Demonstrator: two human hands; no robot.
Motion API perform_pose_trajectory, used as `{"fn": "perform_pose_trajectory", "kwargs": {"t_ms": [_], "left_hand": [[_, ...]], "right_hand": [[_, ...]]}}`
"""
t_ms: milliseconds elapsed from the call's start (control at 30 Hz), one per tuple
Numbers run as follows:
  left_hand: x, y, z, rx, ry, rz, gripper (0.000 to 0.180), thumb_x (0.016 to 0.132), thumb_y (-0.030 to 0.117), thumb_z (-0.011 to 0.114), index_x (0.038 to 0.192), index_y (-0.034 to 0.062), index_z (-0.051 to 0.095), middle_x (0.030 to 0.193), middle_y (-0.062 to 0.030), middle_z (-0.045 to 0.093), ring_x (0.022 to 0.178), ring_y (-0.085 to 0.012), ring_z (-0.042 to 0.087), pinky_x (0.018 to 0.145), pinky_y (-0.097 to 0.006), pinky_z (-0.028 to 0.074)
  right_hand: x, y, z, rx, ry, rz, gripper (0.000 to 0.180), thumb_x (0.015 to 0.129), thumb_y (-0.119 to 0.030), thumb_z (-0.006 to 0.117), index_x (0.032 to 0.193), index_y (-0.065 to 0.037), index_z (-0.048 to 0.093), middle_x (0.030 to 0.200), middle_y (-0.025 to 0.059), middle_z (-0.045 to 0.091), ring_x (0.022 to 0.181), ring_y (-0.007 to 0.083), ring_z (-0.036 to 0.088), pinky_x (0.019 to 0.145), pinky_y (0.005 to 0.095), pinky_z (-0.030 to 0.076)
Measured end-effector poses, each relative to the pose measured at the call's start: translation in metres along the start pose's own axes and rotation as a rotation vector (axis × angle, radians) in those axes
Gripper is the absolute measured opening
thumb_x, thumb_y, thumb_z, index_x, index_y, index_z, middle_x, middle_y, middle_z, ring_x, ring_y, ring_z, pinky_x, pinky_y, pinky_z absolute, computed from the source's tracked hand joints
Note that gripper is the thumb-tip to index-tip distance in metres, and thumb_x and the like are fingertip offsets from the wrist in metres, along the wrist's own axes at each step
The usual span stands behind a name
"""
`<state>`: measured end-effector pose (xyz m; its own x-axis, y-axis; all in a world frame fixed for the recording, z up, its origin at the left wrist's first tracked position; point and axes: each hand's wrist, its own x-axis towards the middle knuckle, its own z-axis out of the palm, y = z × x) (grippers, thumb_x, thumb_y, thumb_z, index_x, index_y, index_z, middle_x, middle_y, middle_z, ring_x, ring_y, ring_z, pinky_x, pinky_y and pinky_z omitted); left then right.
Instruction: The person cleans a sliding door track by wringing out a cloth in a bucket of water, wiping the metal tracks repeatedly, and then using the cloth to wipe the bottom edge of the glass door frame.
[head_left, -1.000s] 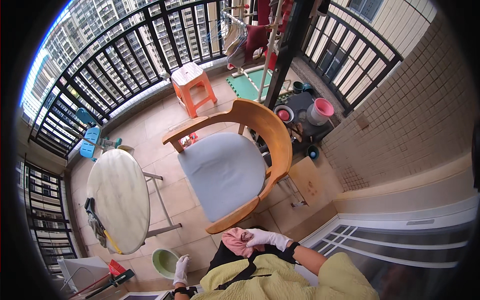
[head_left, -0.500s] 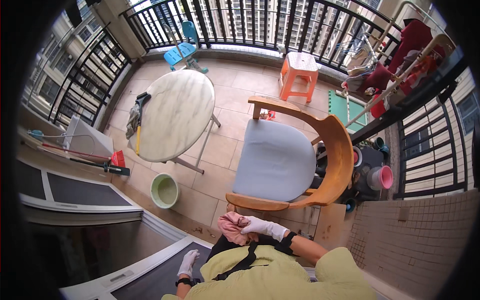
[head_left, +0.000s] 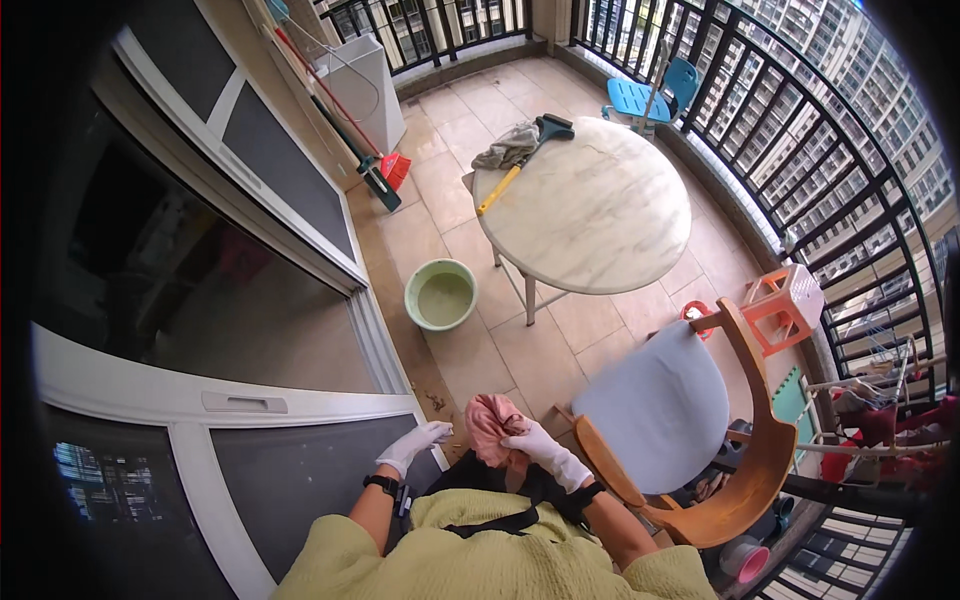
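A tiled balcony floor (head_left: 560,330) is seen from above, bounded on the far side by a dark metal railing (head_left: 800,130) and on the near left by a large sliding glass door (head_left: 200,300) with a pale frame. A round marble-patterned table (head_left: 590,210) is set in the middle of the floor, and a long-handled squeegee (head_left: 520,160) with a yellow shaft is laid across its far edge beside a crumpled grey rag (head_left: 505,148). To the right of the person a wooden armchair (head_left: 690,430) with a grey seat pad is placed, and behind it a small orange plastic stool (head_left: 790,300) is found near the railing. A blue child's chair (head_left: 645,95) is set beyond the table. A pale green basin (head_left: 441,294) is placed on the tiles between the table and the door, and a red-headed broom (head_left: 385,170) is leaned against the wall further back. A pink cloth (head_left: 490,425) is held bunched in front of the chest, just above the floor near the door track. It is gripped by the right hand (head_left: 545,450), white-gloved, with fingers closed around its lower folds. The left hand (head_left: 415,445), also gloved, is kept just beside the cloth without touching it, its fingers loosely curled and slightly apart, holding nothing.
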<state>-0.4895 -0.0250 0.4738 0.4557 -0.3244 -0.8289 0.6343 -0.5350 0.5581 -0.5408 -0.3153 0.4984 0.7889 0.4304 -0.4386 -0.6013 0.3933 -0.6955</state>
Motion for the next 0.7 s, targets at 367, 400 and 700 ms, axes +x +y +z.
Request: {"fn": "perform_pose_trajectory", "kwargs": {"t_ms": [367, 400, 700], "left_hand": [[0.101, 0.035, -0.083, -0.696, -0.341, -0.017, 0.045, 0.100, 0.034, 0.029, 0.137, 0.0081, 0.036, 0.139, -0.0092, 0.041, 0.121, -0.0226, 0.046, 0.099, -0.039, 0.042], [0.109, 0.039, -0.083, -0.714, -0.339, -0.011, 0.045, 0.100, 0.034, 0.029, 0.137, 0.0081, 0.036, 0.139, -0.0092, 0.041, 0.121, -0.0226, 0.046, 0.099, -0.039, 0.042], [0.146, 0.033, -0.152, -1.477, -0.218, 0.442, 0.059, 0.097, 0.049, 0.026, 0.139, 0.0085, 0.033, 0.138, -0.0132, 0.042, 0.128, -0.0295, 0.038, 0.109, -0.046, 0.026]], "right_hand": [[0.178, -0.025, 0.033, -0.083, 0.331, 0.026, 0.043, 0.071, -0.004, 0.072, 0.109, -0.001, 0.053, 0.101, 0.0045, 0.059, 0.091, 0.0117, 0.057, 0.081, 0.0266, 0.047], [0.192, -0.025, 0.028, -0.068, 0.394, -0.007, 0.045, 0.070, -0.004, 0.072, 0.110, -0.001, 0.053, 0.101, 0.0049, 0.059, 0.092, 0.0123, 0.057, 0.082, 0.0271, 0.047], [0.323, -0.027, 0.038, -0.346, 0.246, -0.006, 0.047, 0.069, -0.007, 0.072, 0.110, 0.000, 0.050, 0.101, 0.0057, 0.059, 0.091, 0.0130, 0.057, 0.080, 0.0272, 0.048]]}}
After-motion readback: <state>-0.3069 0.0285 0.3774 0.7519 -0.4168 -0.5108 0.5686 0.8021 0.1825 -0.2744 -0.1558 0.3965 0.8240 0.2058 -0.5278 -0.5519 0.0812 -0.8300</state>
